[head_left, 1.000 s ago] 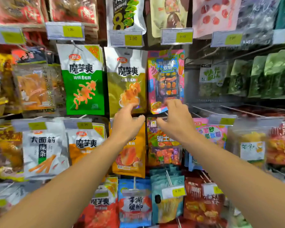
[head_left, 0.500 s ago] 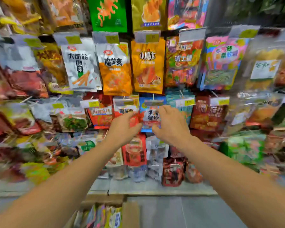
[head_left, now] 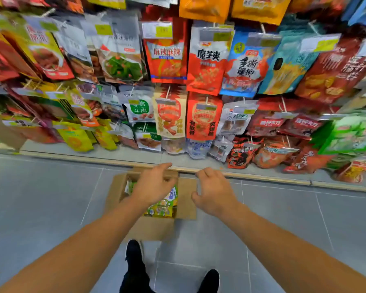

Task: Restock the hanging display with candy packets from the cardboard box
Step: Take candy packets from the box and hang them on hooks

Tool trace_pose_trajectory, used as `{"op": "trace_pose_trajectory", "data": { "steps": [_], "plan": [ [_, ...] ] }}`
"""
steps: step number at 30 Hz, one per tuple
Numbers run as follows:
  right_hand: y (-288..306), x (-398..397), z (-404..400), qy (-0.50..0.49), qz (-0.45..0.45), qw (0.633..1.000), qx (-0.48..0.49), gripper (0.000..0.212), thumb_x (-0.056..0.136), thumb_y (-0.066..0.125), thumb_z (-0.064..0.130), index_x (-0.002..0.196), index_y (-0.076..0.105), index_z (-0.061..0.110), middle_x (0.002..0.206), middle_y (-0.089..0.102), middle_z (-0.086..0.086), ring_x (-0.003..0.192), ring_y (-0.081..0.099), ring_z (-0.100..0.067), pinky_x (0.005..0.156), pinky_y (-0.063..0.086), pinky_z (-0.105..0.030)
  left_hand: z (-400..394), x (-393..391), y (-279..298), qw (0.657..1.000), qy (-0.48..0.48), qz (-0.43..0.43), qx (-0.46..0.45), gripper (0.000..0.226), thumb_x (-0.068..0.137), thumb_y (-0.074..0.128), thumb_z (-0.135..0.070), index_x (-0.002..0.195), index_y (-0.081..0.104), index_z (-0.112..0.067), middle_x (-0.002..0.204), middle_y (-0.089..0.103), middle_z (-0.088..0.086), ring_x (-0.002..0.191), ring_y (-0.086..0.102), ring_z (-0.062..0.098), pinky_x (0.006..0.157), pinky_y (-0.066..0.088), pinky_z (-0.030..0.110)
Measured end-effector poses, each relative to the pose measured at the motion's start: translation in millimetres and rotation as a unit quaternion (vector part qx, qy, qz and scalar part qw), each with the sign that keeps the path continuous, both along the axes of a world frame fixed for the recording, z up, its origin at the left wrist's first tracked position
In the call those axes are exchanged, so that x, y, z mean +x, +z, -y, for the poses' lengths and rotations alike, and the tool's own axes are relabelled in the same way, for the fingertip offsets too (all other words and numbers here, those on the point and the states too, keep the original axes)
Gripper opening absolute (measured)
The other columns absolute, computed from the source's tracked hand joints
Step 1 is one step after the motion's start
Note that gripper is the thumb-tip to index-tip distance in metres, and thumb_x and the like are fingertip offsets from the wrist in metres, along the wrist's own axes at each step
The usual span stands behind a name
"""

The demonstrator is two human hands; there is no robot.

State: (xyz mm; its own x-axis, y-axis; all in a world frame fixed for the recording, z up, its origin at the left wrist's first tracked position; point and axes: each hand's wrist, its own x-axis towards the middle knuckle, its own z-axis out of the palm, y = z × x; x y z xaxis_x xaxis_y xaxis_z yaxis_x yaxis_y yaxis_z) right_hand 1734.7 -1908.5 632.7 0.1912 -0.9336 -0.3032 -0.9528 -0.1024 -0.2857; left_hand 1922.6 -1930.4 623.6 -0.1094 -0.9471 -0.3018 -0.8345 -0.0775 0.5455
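An open cardboard box (head_left: 185,199) stands on the grey floor in front of the hanging display (head_left: 199,70). Colourful candy packets (head_left: 164,206) lie inside it, green and yellow ones showing. My left hand (head_left: 153,185) hovers over the box opening with fingers relaxed and holds nothing. My right hand (head_left: 212,192) hangs above the box's right flap, fingers loosely curled, empty. Both forearms reach down from the bottom corners of the view.
Rows of snack packets hang on pegs with price tags, down to a low base shelf (head_left: 114,153). The lowest packets (head_left: 241,155) nearly touch that ledge. My black shoes (head_left: 133,250) stand on the grey floor tiles just behind the box.
The view has swung down from the upper pegs to the floor. Both hands dropped away from the hanging packets and now hover over the box, still empty.
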Motion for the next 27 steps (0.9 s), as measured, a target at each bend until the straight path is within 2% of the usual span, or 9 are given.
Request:
{"op": "trace_pose_trajectory", "data": {
  "steps": [3,6,8,14,17,20,24,27],
  "plan": [
    [-27,50,4,0.006,-0.014,0.998,0.053,0.060,0.092,0.055,0.041,0.144,0.040,0.015,0.143,0.043,-0.003,0.133,0.038,-0.026,0.110,0.032,-0.035,3,53,-35,0.999,0.010,-0.016,0.042,0.066,0.080,0.055,-0.050,0.140,0.050,-0.025,0.127,0.066,0.006,0.120,0.057,0.025,0.101,0.046,0.038],
    [-48,100,13,-0.006,-0.030,0.995,0.100,0.059,0.092,0.054,0.041,0.144,0.040,0.015,0.145,0.042,-0.003,0.134,0.037,-0.027,0.109,0.034,-0.036,9,101,-64,0.996,0.018,-0.037,0.078,0.059,0.085,0.064,-0.039,0.140,0.052,-0.019,0.132,0.062,0.005,0.118,0.059,0.025,0.103,0.044,0.041],
    [-68,136,21,-0.023,-0.030,0.990,0.136,0.058,0.091,0.054,0.040,0.143,0.041,0.016,0.144,0.043,-0.004,0.133,0.038,-0.028,0.107,0.038,-0.038,16,135,-83,0.992,0.018,-0.063,0.109,0.062,0.082,0.064,-0.040,0.139,0.052,-0.017,0.133,0.061,0.005,0.120,0.058,0.026,0.102,0.045,0.040],
    [-118,209,39,-0.076,-0.012,0.975,0.209,0.067,0.089,0.058,0.034,0.147,0.031,0.016,0.146,0.041,-0.008,0.132,0.040,-0.033,0.103,0.042,-0.041,28,214,-136,0.983,0.061,-0.084,0.154,0.061,0.081,0.063,-0.041,0.140,0.051,-0.028,0.134,0.060,0.004,0.117,0.059,0.026,0.094,0.051,0.039],
    [-139,223,54,-0.103,-0.003,0.970,0.222,0.067,0.088,0.061,0.034,0.146,0.032,0.017,0.144,0.044,-0.009,0.129,0.045,-0.033,0.099,0.046,-0.042,37,231,-149,0.982,0.078,-0.092,0.148,0.056,0.083,0.066,-0.039,0.137,0.053,-0.034,0.126,0.065,0.003,0.108,0.063,0.026,0.089,0.053,0.038],
    [-182,238,77,-0.142,0.024,0.960,0.239,0.066,0.087,0.064,0.031,0.145,0.036,0.014,0.142,0.046,-0.011,0.129,0.046,-0.033,0.097,0.044,-0.038,54,250,-180,0.978,0.101,-0.088,0.161,0.050,0.086,0.066,-0.029,0.135,0.056,-0.031,0.120,0.067,0.002,0.102,0.064,0.026,0.085,0.052,0.031],
    [-239,245,97,-0.179,0.047,0.948,0.257,0.063,0.088,0.066,0.031,0.141,0.041,0.011,0.140,0.048,-0.012,0.125,0.050,-0.031,0.094,0.045,-0.035,71,263,-230,0.971,0.138,-0.101,0.168,0.043,0.086,0.066,-0.030,0.128,0.061,-0.029,0.117,0.068,-0.004,0.103,0.063,0.017,0.082,0.049,0.024],
    [-279,246,107,-0.186,0.054,0.942,0.273,0.058,0.086,0.066,0.030,0.136,0.044,0.011,0.134,0.052,-0.010,0.119,0.054,-0.029,0.086,0.043,-0.031,78,264,-266,0.962,0.160,-0.105,0.196,0.045,0.086,0.064,-0.034,0.131,0.059,-0.034,0.112,0.068,-0.011,0.092,0.063,0.010,0.066,0.044,0.012]
  ]
}}
